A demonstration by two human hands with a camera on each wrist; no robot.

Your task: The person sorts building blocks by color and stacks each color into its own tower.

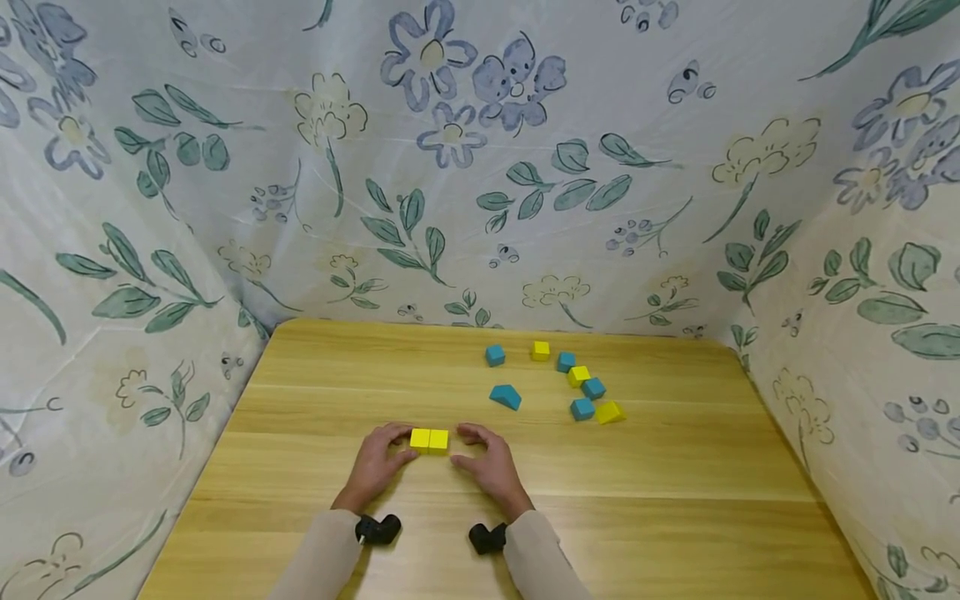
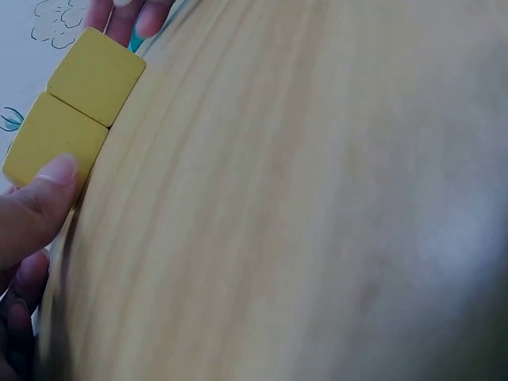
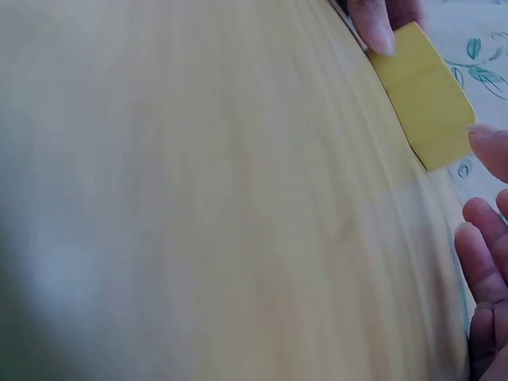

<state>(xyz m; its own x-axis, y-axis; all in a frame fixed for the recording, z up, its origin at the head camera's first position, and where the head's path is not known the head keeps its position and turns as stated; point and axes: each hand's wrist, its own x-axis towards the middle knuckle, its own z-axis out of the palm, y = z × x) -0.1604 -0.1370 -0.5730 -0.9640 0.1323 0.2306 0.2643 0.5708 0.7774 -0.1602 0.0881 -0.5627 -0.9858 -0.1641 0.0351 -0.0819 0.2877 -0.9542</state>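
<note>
Two yellow cubes stand side by side, touching, on the wooden table: the left yellow cube (image 1: 420, 441) and the right yellow cube (image 1: 438, 442). My left hand (image 1: 377, 463) pinches the left cube, thumb at its near side and forefinger toward the back. In the left wrist view, the thumb (image 2: 49, 194) presses on the face of this yellow cube (image 2: 59, 135). Just right of the pair is my right hand (image 1: 491, 468), fingers relaxed and holding nothing. A small gap shows between it and the right cube in the head view.
Farther back on the table (image 1: 675, 517) lie a blue cube (image 1: 495, 356), a yellow cube (image 1: 541, 351), a blue wedge-like block (image 1: 506, 397) and a yellow triangular block (image 1: 611, 412). Several more blue and yellow cubes sit beside that triangle. Flowered cloth (image 1: 450, 208) hangs around the table.
</note>
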